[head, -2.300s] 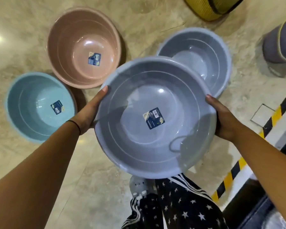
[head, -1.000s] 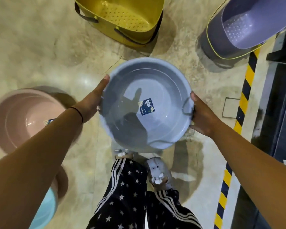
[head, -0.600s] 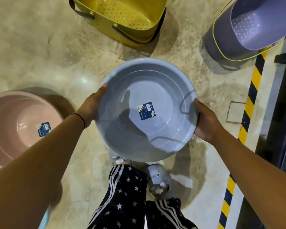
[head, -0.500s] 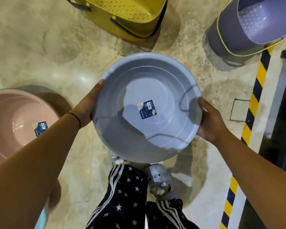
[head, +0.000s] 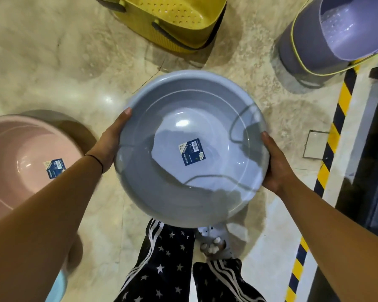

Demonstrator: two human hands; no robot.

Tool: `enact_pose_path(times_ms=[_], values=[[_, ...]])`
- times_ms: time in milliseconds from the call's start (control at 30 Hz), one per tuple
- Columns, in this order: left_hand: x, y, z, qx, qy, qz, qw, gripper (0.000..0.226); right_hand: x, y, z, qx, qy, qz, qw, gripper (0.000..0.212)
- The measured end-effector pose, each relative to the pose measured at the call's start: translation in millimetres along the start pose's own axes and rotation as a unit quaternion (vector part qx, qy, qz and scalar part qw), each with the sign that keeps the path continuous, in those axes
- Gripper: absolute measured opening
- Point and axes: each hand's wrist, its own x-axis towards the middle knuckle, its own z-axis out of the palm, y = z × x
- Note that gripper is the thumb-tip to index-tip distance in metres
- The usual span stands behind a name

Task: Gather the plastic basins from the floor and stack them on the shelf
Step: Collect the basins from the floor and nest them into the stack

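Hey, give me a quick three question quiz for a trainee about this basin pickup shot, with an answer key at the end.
1. True or false: the grey basin is resting on the floor.
2. Multiple choice: which basin sits on the floor beside the person's left arm? A) yellow B) pink C) green
3. Fill in: the left hand and right hand grip the grey basin at opposite sides of its ____.

Key
1. False; both hands hold it up above the floor.
2. B, the pink basin.
3. rim
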Motion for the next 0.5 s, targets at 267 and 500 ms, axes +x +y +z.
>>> enact_pose_path(times_ms=[267,500], values=[[-91,10,-41,-0.021,0.072,-0.044,0.996,0.061,-49,-10,64,-0.063,-0.033,0.042,0.997,0.031],[-132,-2,-89,-0.118,0.114,0.003,0.986,0.040,-46,-18,130,-0.150,-0.055,0.053,0.986,0.031]])
